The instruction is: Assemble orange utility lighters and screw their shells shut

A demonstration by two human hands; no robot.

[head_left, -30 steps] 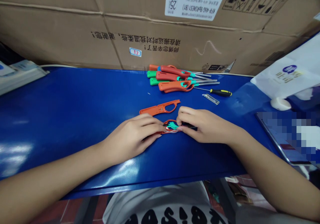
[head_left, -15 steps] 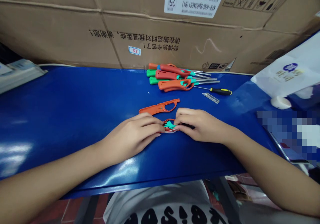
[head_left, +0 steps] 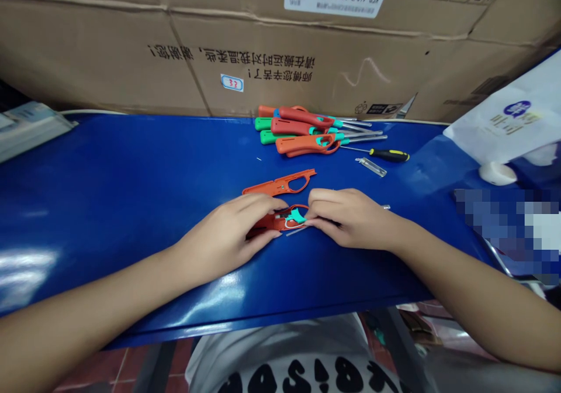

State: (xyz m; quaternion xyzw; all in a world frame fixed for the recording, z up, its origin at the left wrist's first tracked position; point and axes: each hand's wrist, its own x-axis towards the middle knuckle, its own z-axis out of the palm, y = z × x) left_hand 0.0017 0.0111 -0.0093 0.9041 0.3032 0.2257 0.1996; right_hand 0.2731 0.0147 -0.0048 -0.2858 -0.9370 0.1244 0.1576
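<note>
An opened orange gas lighter (head_left: 268, 222) lies on the blue table, its inside facing up. A turquoise trigger (head_left: 297, 216) and a thin white wire (head_left: 289, 224) show in it. My left hand (head_left: 230, 226) wraps round the handle end, thumb on the near side and fingers on the far side. At the trigger end my right hand (head_left: 346, 217) pinches the lighter; its fingertips partly hide what they grip. A metal tube end (head_left: 386, 207) peeks out beyond that hand. Just behind lies the loose orange shell half (head_left: 280, 183), touched by neither hand.
Several assembled lighters (head_left: 302, 144) are piled at the back against a cardboard box (head_left: 245, 36). Beside them lie a black-and-yellow screwdriver (head_left: 389, 155) and a small clear plastic tank (head_left: 371, 166). A white bag (head_left: 495, 112) and a white rounded object (head_left: 497, 173) are at right.
My left fingers have spread apart and shifted slightly left, uncovering more of the lighter's inside. The right hand keeps its pinch near the trigger. The view has tilted slightly.
</note>
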